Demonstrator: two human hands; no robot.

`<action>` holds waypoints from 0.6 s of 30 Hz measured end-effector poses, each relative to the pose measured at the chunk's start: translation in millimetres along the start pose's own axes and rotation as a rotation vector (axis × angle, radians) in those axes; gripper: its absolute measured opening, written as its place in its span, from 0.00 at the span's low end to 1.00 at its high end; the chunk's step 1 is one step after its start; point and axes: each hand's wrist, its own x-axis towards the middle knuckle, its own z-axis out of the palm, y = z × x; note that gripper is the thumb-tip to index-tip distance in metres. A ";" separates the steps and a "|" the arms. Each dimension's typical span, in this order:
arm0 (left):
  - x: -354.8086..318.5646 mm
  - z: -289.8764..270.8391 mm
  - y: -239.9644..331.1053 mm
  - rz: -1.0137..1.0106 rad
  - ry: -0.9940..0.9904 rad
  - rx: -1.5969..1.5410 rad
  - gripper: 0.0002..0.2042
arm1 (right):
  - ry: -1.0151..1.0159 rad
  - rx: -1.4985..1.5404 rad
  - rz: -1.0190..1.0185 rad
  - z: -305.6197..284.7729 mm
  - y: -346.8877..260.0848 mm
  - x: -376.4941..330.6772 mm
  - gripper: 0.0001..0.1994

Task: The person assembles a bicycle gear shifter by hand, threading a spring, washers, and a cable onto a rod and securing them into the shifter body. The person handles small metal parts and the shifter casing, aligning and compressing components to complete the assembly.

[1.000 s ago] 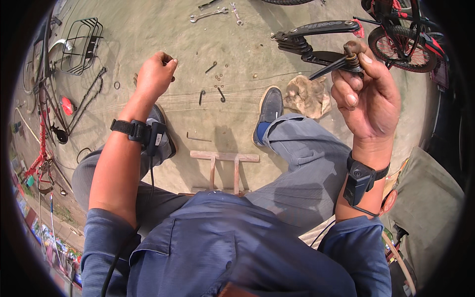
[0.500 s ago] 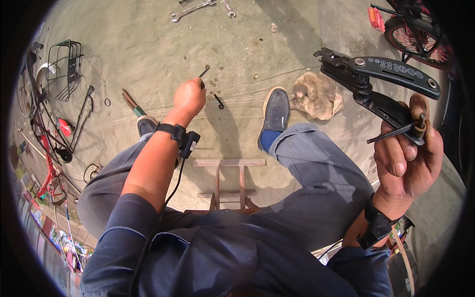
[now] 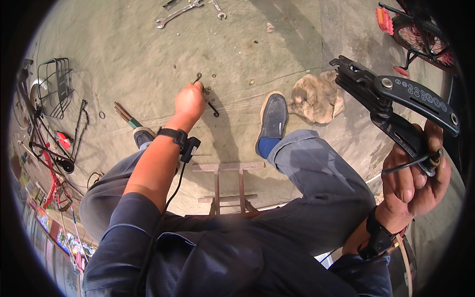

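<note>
My right hand [image 3: 418, 180] is raised at the right, its fingers closed round the lower end of a black folding bicycle multi-tool [image 3: 413, 104]. Two long bodies of the tool are swung apart, and a thin dark rod [image 3: 403, 165] sticks out across my fingers. Low over the ground at centre left, my left hand [image 3: 190, 101] is closed, with its fingertips hidden beneath. Just beyond it shows the looped end of a small dark rod [image 3: 199, 75]. A second dark hooked piece [image 3: 213, 110] and several small washers [image 3: 213, 75] lie beside it.
Two spanners [image 3: 180, 13] lie at the far side. A crumpled cloth [image 3: 316, 98] is right of my shoe. Bicycle parts, a wire basket [image 3: 55, 86] and a chain [image 3: 80, 121] crowd the left. A wheel [image 3: 420, 42] stands far right; a wooden stool [image 3: 228, 167] is between my legs.
The view has shifted a little. My left hand has moved slightly forward over the small rod. My right hand and the multi-tool sit lower and farther right in view.
</note>
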 end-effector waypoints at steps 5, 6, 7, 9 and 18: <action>3.2 3.1 6.9 -0.036 -0.041 0.010 0.05 | -0.029 -0.008 0.050 -4.1 -3.1 7.9 0.11; 3.3 3.6 7.6 -0.036 -0.034 0.008 0.05 | -0.024 -0.010 0.058 -4.1 -3.2 9.1 0.11; 4.1 4.0 8.2 -0.043 -0.044 0.015 0.05 | -0.015 -0.011 0.057 -3.6 -2.9 9.5 0.11; 4.9 4.5 8.5 -0.045 -0.039 0.023 0.05 | 0.007 -0.018 0.053 -2.1 -2.9 10.4 0.11; -2.3 4.2 2.8 -0.001 0.007 -0.064 0.05 | -0.018 -0.032 0.079 0.2 -1.8 13.7 0.11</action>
